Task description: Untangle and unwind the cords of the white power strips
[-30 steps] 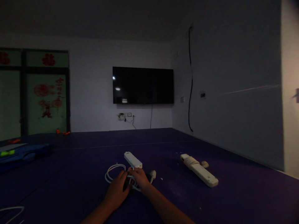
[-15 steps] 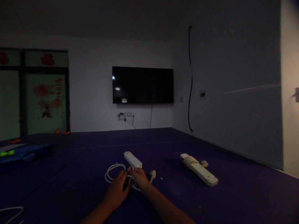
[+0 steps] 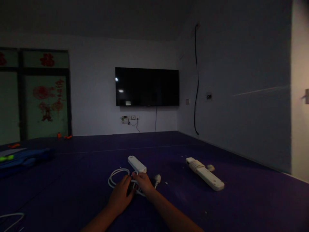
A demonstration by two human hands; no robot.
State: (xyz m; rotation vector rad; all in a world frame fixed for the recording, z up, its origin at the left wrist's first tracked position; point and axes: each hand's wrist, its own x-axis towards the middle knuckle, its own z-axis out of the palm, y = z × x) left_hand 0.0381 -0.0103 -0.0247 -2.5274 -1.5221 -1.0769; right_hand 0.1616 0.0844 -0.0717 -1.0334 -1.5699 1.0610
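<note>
My left hand (image 3: 121, 194) is closed on a white power cord (image 3: 117, 171), whose loop lies out to the left. Close beside it, my right hand (image 3: 144, 182) pinches another stretch of the same cord, with small coils bunched between the two hands. Just beyond my fingers lies a white power strip (image 3: 136, 164), angled away from me on the purple surface. The cord's plug (image 3: 157, 179) rests to the right of my right wrist. Some of the coils and my inner fingers are hidden in the dim light.
A second power strip (image 3: 208, 175), its cord wound round one end, lies to the right. Blue cloth (image 3: 26, 158) with a yellow-green item is at the left. Another white cable (image 3: 14, 219) shows at bottom left. A television (image 3: 147, 87) hangs on the far wall.
The view has shifted very slightly. Both hands stay on the cord in nearly the same pose, and the power strips have not moved on the surface.
</note>
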